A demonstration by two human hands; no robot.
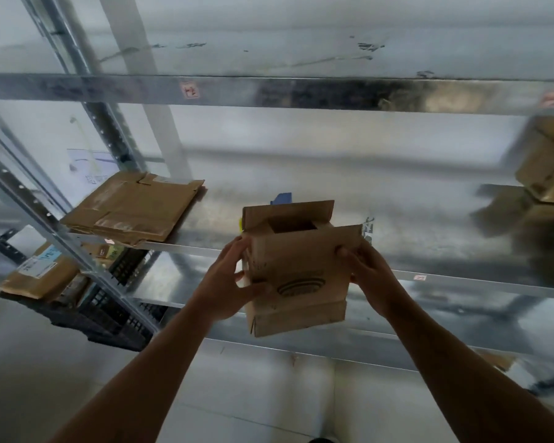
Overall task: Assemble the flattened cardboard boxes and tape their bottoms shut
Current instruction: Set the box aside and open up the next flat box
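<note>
I hold the box between my left hand and right hand, before the shelf. On that shelf, flattened boxes lie to the left and more boxes sit far right. A crate stands lower left.

Print on the box and shelf stickers is unreadably blurred.

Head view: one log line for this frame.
box: opened up, held before shelf | left hand: grips its left side | right hand: grips its right side | flattened boxes: stacked on shelf
</note>
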